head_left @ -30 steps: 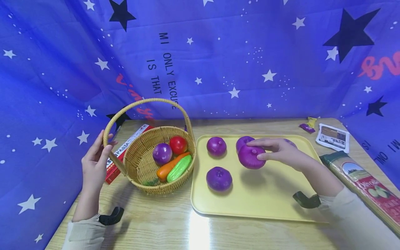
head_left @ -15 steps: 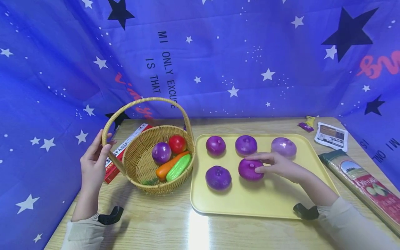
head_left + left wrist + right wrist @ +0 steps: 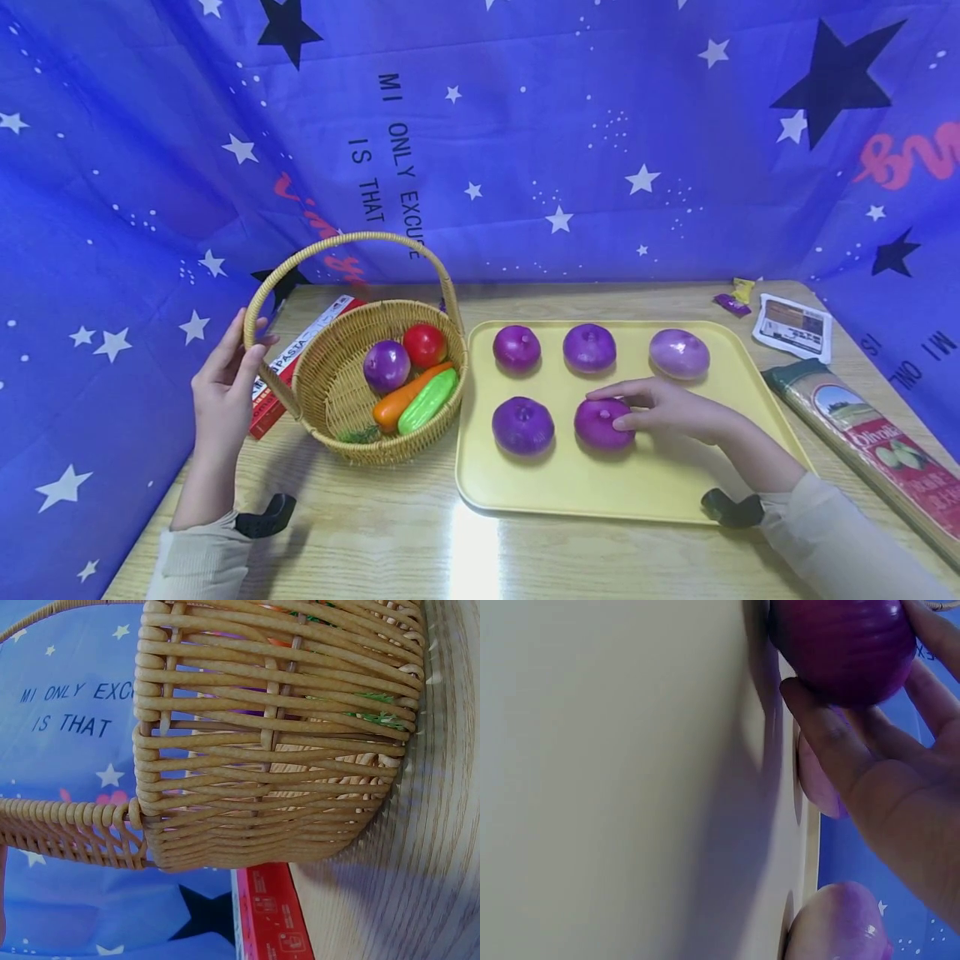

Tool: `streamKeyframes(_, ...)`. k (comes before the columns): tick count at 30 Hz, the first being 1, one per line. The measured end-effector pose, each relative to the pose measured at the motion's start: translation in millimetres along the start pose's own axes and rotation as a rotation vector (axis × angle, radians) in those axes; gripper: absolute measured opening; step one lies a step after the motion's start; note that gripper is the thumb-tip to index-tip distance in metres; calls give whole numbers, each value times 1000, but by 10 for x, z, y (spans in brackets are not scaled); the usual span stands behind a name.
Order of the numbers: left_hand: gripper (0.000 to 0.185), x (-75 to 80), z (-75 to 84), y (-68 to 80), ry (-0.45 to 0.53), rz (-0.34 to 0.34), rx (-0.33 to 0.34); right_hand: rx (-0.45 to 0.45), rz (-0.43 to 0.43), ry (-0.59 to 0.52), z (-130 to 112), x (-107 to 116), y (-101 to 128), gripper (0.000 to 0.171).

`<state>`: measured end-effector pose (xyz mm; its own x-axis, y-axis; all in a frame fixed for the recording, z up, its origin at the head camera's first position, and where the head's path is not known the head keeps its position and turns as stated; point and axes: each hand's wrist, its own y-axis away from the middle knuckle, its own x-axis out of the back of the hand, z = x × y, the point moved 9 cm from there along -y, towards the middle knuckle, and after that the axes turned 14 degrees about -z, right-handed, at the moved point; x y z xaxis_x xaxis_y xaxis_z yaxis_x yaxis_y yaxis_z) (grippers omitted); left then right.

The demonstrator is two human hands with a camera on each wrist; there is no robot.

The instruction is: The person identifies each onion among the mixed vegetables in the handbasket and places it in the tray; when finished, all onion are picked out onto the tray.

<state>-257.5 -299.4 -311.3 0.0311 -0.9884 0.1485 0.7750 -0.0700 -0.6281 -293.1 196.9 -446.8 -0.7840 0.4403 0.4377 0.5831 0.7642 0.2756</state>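
My left hand (image 3: 225,387) grips the left side of the handle of a wicker basket (image 3: 337,446). Inside the basket lie a purple onion (image 3: 387,367), a red tomato (image 3: 425,345), an orange carrot (image 3: 405,402) and a green cucumber (image 3: 429,402). On the yellow tray (image 3: 675,475), my right hand (image 3: 675,410) holds a purple onion (image 3: 600,425) between thumb and fingers, at the middle of the front row. The right wrist view shows the fingers curved about this onion (image 3: 844,645). Several other onions (image 3: 522,427) sit on the tray around it.
A red pasta box (image 3: 267,410) lies behind and left of the basket. Right of the tray are a long olive-labelled packet (image 3: 873,442), a white packet (image 3: 792,328) and small wrapped sweets (image 3: 732,305). A blue starry cloth (image 3: 525,150) hangs behind the table.
My right hand has brought the onion down and toward me, from in front of the back row to the tray's front row. The left hand stays on the basket handle.
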Motion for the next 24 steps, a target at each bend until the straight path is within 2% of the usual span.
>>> streamKeyframes(5,46,5,-7,-1,-8,8,7,-27,-46,9,18,-34,11,50)
streamKeyframes(10,46,19,-39,2,-14,26,42,-51,-34,63,21,-15,32,54)
streamKeyframes(16,47,12,-27,-3,0,-2,1,-39,-47,114,-22,-12,45,60)
streamKeyframes(24,47,6,-26,-10,11,-7,-7,38,-108,23,-120,-10,80,66)
